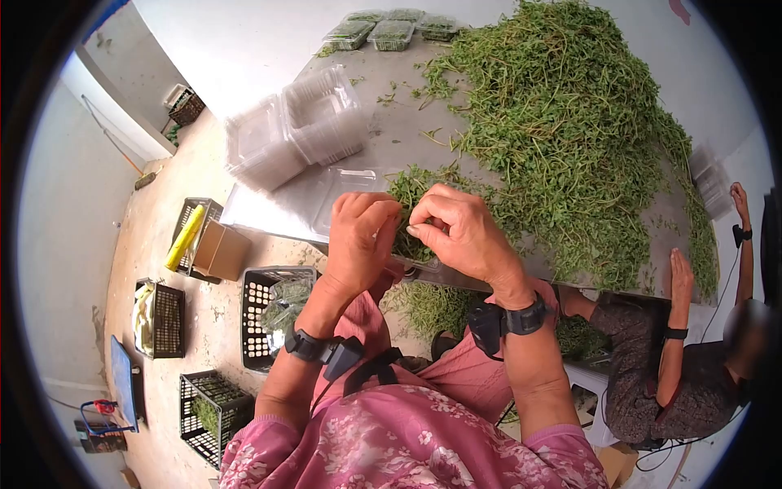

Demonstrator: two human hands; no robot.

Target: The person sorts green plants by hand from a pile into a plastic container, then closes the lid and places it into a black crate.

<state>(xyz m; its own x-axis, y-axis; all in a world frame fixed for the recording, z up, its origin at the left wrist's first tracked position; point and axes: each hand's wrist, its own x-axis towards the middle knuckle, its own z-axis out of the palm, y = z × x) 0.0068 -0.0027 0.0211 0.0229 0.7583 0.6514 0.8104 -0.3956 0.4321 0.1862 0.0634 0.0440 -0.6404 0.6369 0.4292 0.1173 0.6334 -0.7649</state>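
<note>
My left hand (362,238) is closed with its fingertips curled toward my right hand, over the front edge of the table. My right hand (467,235) makes a pinch, thumb against bent fingers, a short gap away from it. Whatever is between the fingers of either hand is too small or hidden to make out. Just behind and below both hands lies a small heap of leafy green stems (423,183), partly covered by them. An open clear plastic box (346,191) rests beside my left hand.
A big mound of greens (562,122) covers the table's right side. Stacked clear boxes (285,134) stand left, filled boxes (391,34) at the back. Crates, including a black crate (254,314), sit on the floor at left. A co-worker (676,375) sits at right, one hand at the table edge.
</note>
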